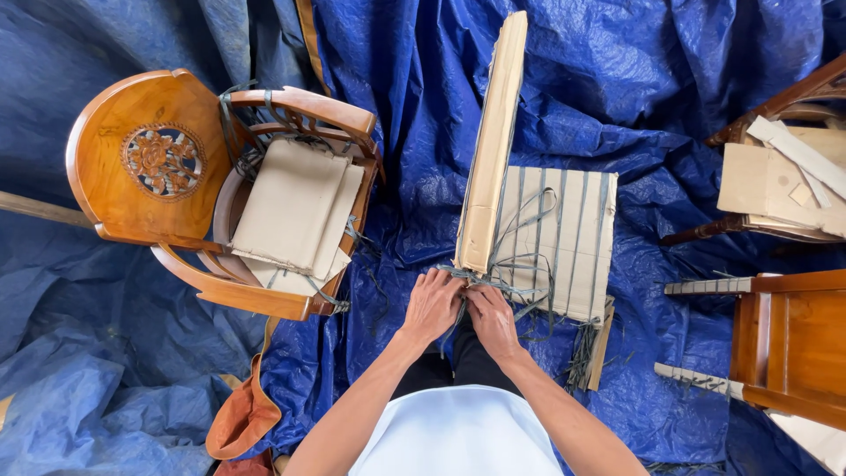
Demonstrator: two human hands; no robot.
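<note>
My left hand (432, 304) and my right hand (492, 319) meet at the near end of a long cardboard-wrapped piece (492, 145) that leans away from me. Both hands pinch grey-green plastic strapping (520, 264) at its lower end, fingers closed on the strands. Behind it lies a flat cardboard-wrapped panel (573, 238) bound with several parallel straps. Loose strap loops hang over that panel. A bundle of cut straps (583, 353) lies to the right of my right hand.
Blue tarpaulin (617, 88) covers the floor. A carved wooden armchair (159, 167) with cardboard on its seat lies at left. More wooden furniture (793, 335) and a chair with cardboard sheets (784, 176) stand at right. A brown bag (242, 414) lies near my left arm.
</note>
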